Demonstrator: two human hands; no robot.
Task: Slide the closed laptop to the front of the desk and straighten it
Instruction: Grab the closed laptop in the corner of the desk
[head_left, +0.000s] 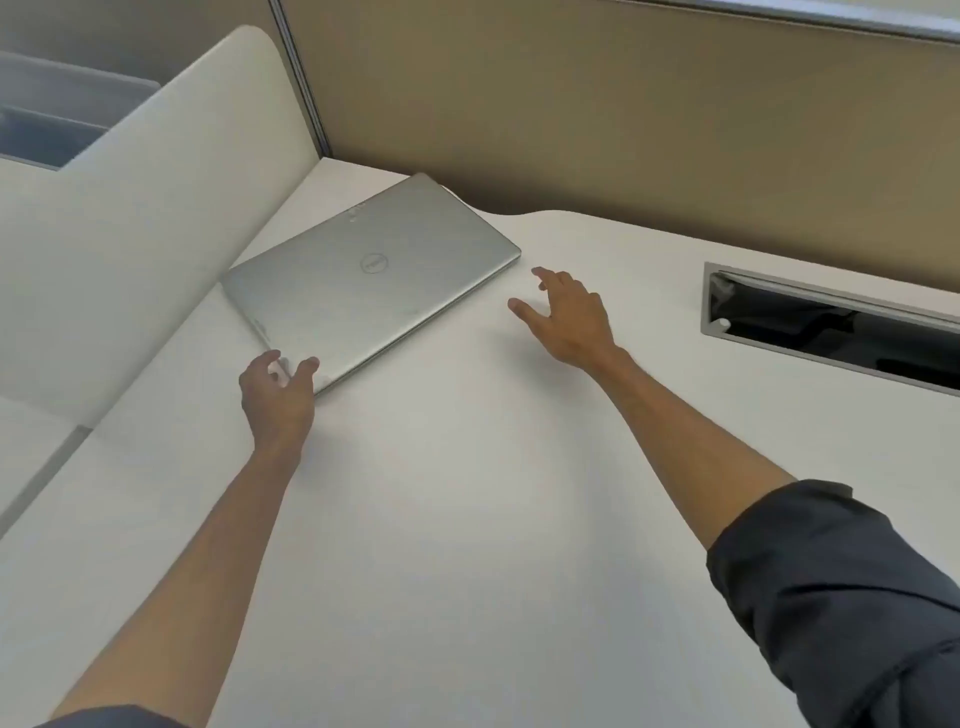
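Surface: white and wide (467, 519), with a white curved divider (130, 218) on the left and a tan partition wall (623, 104) behind; almost all of it is bare, so the way to the front looks free.
Laptop: the closed silver laptop (363, 275) lies flat in the far left corner, turned at an angle, its left corner just beside the divider and its back corner near the wall. It is far from the front edge, so I judge the slide has not begun.
Left hand: the left hand (278, 400) is at the near corner of the laptop, fingers (306, 366) apart and curved around that corner. It seems to touch the edge, but I cannot tell how firm the contact is. I think it stands there because this corner is the nearest point to pull from.
Right hand: the right hand (571, 317) is spread open above the surface, near the right corner of the laptop but apart from it, holding nothing. Its place suggests it is reaching for the right side, so that both hands can turn the laptop straight while pulling.
Cable slot: a grey-framed opening (831, 332) sits at the right, well apart from the laptop and, in my judgement, outside its way.
Sleeve: a dark rolled sleeve (841, 597) covers the right upper arm.
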